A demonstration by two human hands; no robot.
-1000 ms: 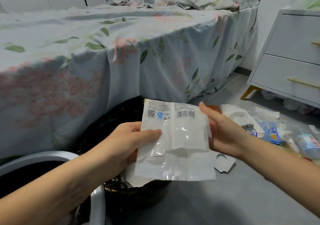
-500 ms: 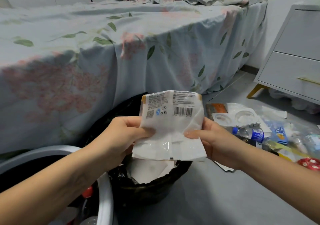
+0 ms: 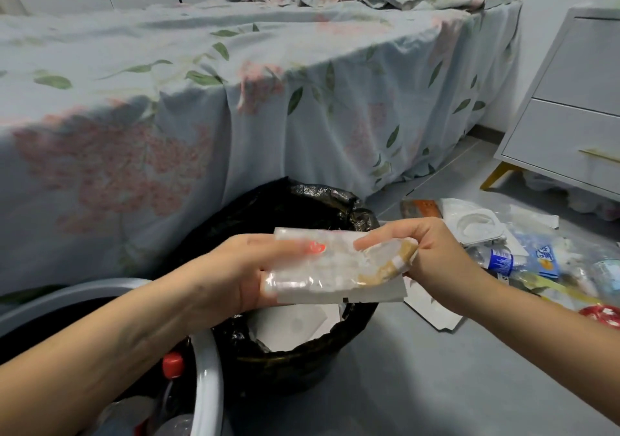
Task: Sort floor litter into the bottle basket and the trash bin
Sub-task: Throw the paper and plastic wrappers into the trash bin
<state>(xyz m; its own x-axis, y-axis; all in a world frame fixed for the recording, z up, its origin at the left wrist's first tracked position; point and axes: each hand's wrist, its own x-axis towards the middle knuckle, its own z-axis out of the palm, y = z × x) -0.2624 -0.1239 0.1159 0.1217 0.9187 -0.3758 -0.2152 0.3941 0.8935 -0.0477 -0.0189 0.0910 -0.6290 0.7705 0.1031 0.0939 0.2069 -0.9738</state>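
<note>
Both hands hold a white and clear plastic wrapper (image 3: 335, 271), folded over and lying flat above the trash bin (image 3: 302, 358), which is lined with a black bag and has white paper inside. My left hand (image 3: 241, 274) grips the wrapper's left end. My right hand (image 3: 432, 261) pinches its right end, where a tan edge shows. The white-rimmed bottle basket (image 3: 208, 378) stands at the lower left, touching the bin, with a red-capped bottle (image 3: 172, 367) and clear bottles inside.
A bed with a floral sheet (image 3: 235, 100) rises just behind the bin. A pile of litter (image 3: 523, 261) with wrappers, a plastic tray and a bottle lies on the grey floor at the right. A white nightstand (image 3: 570, 110) stands at the far right.
The wrapper was held upright and spread out a second ago. Now it is folded down, lower and flat over the bin. The view has tilted down, showing the basket's bottles.
</note>
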